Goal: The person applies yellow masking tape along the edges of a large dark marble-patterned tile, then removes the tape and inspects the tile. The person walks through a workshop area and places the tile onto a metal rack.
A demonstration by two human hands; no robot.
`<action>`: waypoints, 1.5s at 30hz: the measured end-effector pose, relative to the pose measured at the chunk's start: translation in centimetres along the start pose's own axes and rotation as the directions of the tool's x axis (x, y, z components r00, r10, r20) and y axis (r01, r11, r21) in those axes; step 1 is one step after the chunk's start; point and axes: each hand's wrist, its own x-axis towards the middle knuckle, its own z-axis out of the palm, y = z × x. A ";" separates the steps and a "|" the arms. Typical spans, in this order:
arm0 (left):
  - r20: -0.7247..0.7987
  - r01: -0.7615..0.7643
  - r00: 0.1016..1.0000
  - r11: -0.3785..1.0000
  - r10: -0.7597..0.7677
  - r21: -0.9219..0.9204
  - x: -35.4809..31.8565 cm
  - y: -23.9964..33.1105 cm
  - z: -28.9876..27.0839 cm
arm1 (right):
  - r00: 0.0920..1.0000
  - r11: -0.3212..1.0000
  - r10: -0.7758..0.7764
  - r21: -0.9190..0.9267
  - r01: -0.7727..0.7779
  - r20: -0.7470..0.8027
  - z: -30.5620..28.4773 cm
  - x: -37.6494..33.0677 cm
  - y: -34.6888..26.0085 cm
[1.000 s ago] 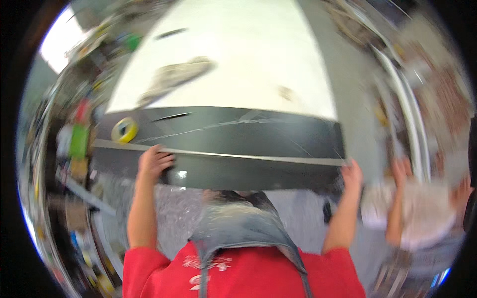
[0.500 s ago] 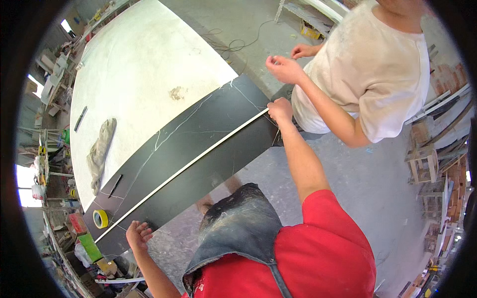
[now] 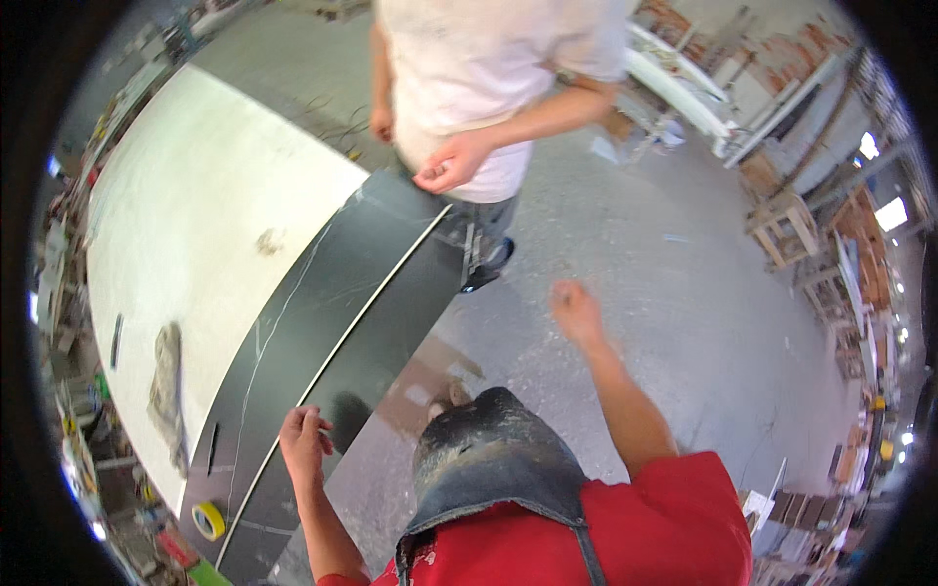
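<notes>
A long black slab with white veins (image 3: 322,283) lies on the table, and a thin pale strip (image 3: 344,337) runs along its length. My left hand (image 3: 306,441) is over the slab's near edge beside the strip, its fingers loosely bent and slightly apart, with nothing visible in them. My right hand (image 3: 576,311) is off the slab, above the floor to the right. It is blurred, and its fingers cannot be made out. A yellow tape roll (image 3: 208,521) and a black pen (image 3: 212,449) lie at the slab's left end.
The slab rests on a large white table (image 3: 215,186), which also holds a crumpled cloth (image 3: 168,391) and a dark slim tool (image 3: 116,340). A co-worker (image 3: 498,88) stands at the slab's far end. Wooden frames (image 3: 785,230) stand at right.
My right hand has let go of the strip's far end and swung away to the right. My left hand has moved up along the strip. The co-worker now stands nearer the slab's end.
</notes>
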 end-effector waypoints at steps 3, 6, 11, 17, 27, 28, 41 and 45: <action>0.228 -0.120 0.968 0.992 0.107 0.045 0.8 4.3 8.8 | 0.952 0.945 0.202 -0.301 -0.129 0.228 -0.5 -9.6 10.2; 0.506 -0.267 0.839 0.962 0.201 0.060 -0.4 6.8 17.8 | 0.890 0.958 0.244 -0.240 -0.158 0.385 0.6 -19.9 20.0; 0.805 -0.381 0.583 0.911 0.107 0.155 -5.2 6.4 31.0 | 0.731 0.844 0.526 -0.161 -0.511 0.434 -2.4 -28.4 20.2; 0.936 -0.501 0.345 0.830 -0.069 0.246 -12.6 3.5 49.6 | 0.713 0.728 0.661 0.032 -0.685 0.233 -8.6 -30.0 32.2; 0.976 -0.698 -0.067 0.709 -0.206 0.101 -25.5 1.6 77.0 | 0.804 0.940 0.341 -0.164 -0.299 0.487 -25.6 -26.8 43.6; 0.968 -0.680 -0.048 0.718 -0.247 0.150 -25.5 1.3 79.1 | 0.784 0.943 0.326 -0.119 -0.312 0.528 -27.1 -25.5 44.7; 0.808 -0.834 -0.148 0.511 -0.570 0.208 -47.3 0.1 130.6 | 0.552 0.314 0.828 0.896 -0.313 -0.098 -57.4 -18.2 65.9; 0.750 -0.791 -0.386 0.610 -0.538 0.030 -62.8 0.7 144.0 | 0.516 0.390 0.822 0.899 -0.200 -0.242 -63.6 -18.0 73.8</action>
